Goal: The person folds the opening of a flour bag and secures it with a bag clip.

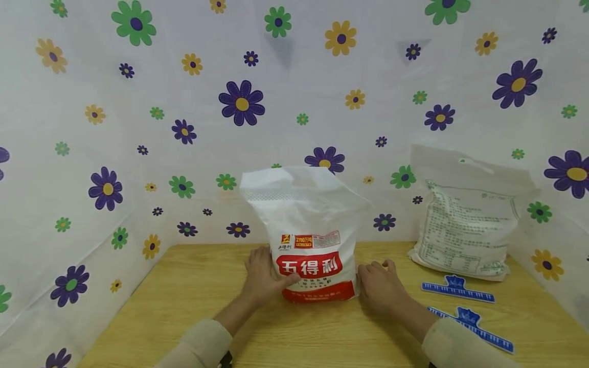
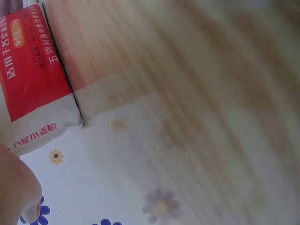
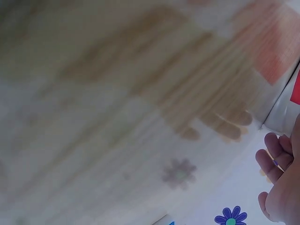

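Firstly, one white bag [image 1: 317,225] with red printed panels and Chinese lettering, standing upright on the wood-grained worktop [image 1: 188,291], roughly central and between both hands; its plain white top flares wider than the body, with a dotted band below the upper edge and a point drawn out towards the right. One left hand [image 1: 266,273], gripping the bag's lower left side, thumb laid across the printed front and fingers along the edge. One right hand [image 1: 383,286], fingers bent, touching the bag's lower right corner; whether thumb and finger pinch it cannot be told, the thumb being hidden. Two sleeves, both pale: left sleeve [image 1: 207,337] and right sleeve [image 1: 460,342]. One second bag [image 1: 469,230], white with green print in lines and boxes, a slot in its clear upper strip, upright towards the rear right of the worktop, well apart from the right hand. Two blue strips with piano-key pattern and crown-shaped tops: the farther strip [image 1: 457,290] lies just in front of the second bag; the nearer strip [image 1: 470,325] lies at a slant, close to the right sleeve. One white backdrop [image 1: 207,168], patterned with purple, green and yellow flowers, behind and at both sides. Wrist views: red panel sharp at the left, glossy worktop blurred with reflections.
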Tool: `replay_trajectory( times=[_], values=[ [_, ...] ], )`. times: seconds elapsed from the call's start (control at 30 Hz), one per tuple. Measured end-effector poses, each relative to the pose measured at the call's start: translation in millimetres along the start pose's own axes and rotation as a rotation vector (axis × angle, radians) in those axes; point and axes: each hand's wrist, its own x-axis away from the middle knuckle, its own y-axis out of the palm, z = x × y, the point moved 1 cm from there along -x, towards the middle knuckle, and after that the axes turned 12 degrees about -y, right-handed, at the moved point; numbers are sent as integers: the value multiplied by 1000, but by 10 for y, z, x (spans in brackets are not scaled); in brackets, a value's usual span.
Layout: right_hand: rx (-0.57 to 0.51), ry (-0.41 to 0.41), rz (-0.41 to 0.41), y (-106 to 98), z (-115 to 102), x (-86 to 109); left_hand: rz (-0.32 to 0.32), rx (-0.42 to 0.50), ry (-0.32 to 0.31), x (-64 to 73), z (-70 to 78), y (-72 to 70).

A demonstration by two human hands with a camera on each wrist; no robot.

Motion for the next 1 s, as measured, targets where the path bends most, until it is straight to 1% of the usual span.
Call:
replay_trajectory(
  times=[0.17,0.3,0.4,0.53,0.73,1.0],
  values=[
    [-10,31,-36,-11,22,53,-6,9,27,49,60,34],
    [-45,47,-35,-30,33,90,2,36,23,92,97,62],
    [-63,51,-28,-32,39,118,12,23,24,121,104,96],
    [-44,31,0,-26,49,160,26,-2,31,159,122,140],
    [-48,5,35,-31,55,248,13,8,14,255,187,185],
    [-26,-7,28,-45,80,377,25,-17,25,371,269,240]
  ],
)
